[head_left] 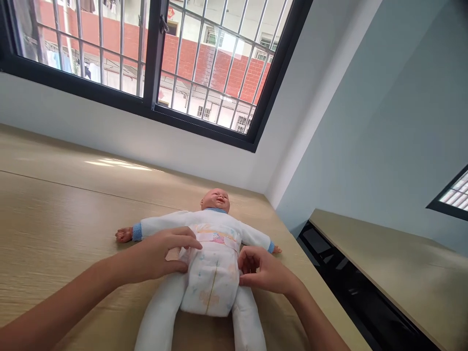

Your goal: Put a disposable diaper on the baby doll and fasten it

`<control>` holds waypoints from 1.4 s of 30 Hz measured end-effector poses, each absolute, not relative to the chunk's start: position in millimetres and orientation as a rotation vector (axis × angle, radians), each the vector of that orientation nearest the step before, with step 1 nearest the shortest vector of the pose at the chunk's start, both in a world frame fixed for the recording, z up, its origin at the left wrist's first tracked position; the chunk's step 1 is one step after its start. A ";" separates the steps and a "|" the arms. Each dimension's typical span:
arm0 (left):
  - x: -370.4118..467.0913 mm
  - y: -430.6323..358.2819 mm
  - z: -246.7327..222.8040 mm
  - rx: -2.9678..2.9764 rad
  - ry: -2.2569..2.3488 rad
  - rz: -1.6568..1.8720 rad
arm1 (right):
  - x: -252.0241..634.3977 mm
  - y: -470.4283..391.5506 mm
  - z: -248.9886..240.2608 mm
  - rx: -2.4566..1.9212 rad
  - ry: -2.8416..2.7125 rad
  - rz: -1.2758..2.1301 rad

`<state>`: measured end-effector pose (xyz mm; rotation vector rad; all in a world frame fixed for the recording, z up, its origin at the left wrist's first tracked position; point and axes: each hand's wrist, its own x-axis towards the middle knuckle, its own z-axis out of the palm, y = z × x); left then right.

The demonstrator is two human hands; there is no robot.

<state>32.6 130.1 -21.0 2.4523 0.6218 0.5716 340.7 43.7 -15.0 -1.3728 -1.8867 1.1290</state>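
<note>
A baby doll [218,200] in a white suit with blue cuffs lies on its back on the wooden table, arms spread and legs toward me. Around its waist, over the suit, is a white printed diaper [210,280] with its front band closed across the belly. My left hand [161,253] rests at the diaper's left edge, thumb and fingers apart, the fingertips over the band. At the right edge, my right hand [268,270] has its fingers curled against the diaper's side, the thumb lower down; the fingertips are partly hidden.
The wooden table [54,234] runs to the wall below a barred window [151,68]. To the right, beyond the table's edge, stands another wood-topped piece [383,258] with a glossy black side. A pale wall [365,122] rises behind it.
</note>
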 end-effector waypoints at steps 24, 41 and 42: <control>68.6 135.5 -50.1 2.517 0.808 0.967 | 324.6 56.2 -37.9 -1.295 -1.604 0.837; 80.5 117.5 -48.7 1.560 0.835 0.815 | 321.8 51.9 -27.9 -1.290 -1.271 1.341; 81.5 115.5 -49.4 1.505 0.792 0.819 | 320.5 51.7 -29.0 -1.257 -1.240 1.358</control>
